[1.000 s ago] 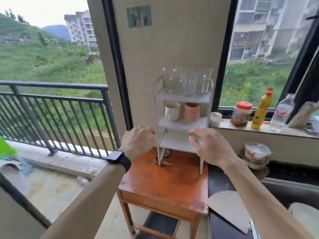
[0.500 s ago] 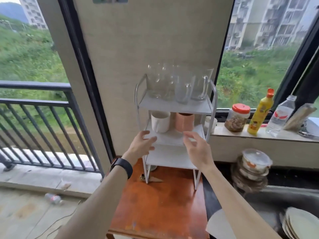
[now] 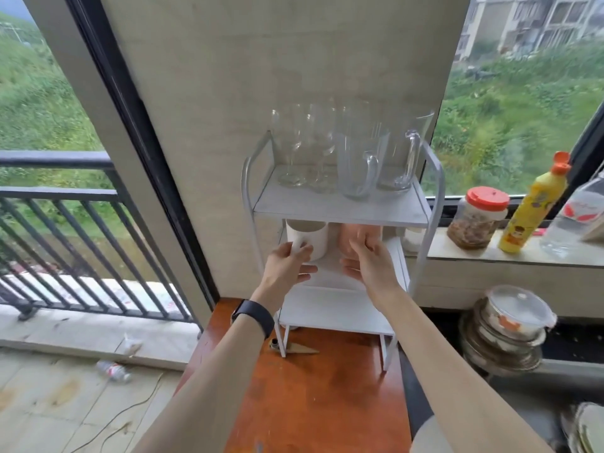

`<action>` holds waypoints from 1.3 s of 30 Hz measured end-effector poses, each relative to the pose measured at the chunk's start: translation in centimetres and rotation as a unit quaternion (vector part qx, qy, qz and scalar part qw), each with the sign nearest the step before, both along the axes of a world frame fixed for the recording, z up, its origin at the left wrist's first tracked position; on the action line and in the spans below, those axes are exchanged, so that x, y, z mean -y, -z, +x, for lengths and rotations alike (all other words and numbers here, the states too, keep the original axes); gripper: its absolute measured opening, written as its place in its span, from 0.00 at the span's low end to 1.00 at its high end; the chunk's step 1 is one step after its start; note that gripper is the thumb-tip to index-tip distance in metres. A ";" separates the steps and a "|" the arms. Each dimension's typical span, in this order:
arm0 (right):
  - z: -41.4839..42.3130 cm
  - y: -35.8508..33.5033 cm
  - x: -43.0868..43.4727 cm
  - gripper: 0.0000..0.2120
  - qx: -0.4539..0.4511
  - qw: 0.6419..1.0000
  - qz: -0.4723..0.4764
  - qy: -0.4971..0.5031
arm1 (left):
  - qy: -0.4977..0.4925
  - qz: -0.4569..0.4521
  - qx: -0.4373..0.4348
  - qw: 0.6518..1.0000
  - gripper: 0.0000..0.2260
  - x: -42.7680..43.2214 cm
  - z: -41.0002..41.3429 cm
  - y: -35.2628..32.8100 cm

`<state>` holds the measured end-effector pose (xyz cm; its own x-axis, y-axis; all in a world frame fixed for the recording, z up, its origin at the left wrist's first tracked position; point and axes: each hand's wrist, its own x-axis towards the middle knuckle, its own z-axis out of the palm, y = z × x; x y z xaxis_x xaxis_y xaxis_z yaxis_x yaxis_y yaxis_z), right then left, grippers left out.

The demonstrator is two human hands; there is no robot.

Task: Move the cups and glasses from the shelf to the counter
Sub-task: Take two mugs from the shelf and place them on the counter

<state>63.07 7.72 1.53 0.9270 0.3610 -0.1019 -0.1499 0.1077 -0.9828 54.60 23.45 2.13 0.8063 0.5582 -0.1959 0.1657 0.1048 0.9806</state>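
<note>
White three-tier metal rack (image 3: 340, 207) stands on an orange-brown wooden table (image 3: 313, 397). Top tier: two clear stemmed glasses (image 3: 302, 148), two clear handled glass mugs (image 3: 376, 155). Middle tier: one glossy white ceramic mug (image 3: 309, 238), one matte pink cup (image 3: 348, 238). Left hand (image 3: 287, 266) touches the white mug's handle, fingers loosely curled. Right hand (image 3: 369, 259) open wide at the pink cup; grip cannot be told.

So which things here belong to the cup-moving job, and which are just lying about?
Job:
- white mug, middle shelf, left hand on it
- pink cup, right hand at it
- stemmed glasses and glass mugs, top shelf
- rack

Lying about:
- jar, yellow bottle, water bottle on the sill
- stacked dishes
- bottle on the floor
</note>
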 end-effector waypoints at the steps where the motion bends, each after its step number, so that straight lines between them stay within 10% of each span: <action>1: 0.0 0.1 0.0 0.15 -0.001 1.000 -0.006 0.005 | 0.003 -0.011 0.002 1.000 0.11 -0.2 -0.1 0.0; 12: -1.9 0.1 1.5 0.20 0.045 0.978 -0.179 0.098 | 0.047 0.046 0.007 0.998 0.18 -0.6 -2.0 0.4; 30: -17.3 2.8 14.3 0.15 0.077 0.965 -0.109 0.227 | 0.217 0.098 0.077 0.968 0.16 8.5 -9.9 3.5; 39: -27.4 5.6 28.1 0.17 0.017 0.891 -0.128 0.436 | 0.427 0.055 0.041 0.902 0.15 24.3 -11.2 5.3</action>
<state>35.64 -20.41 -4.03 0.8480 -0.5282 -0.0432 -0.0881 -0.0602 -0.9943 43.42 -0.81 -3.19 0.9607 -0.2598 -0.0977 0.0670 -0.1245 0.9900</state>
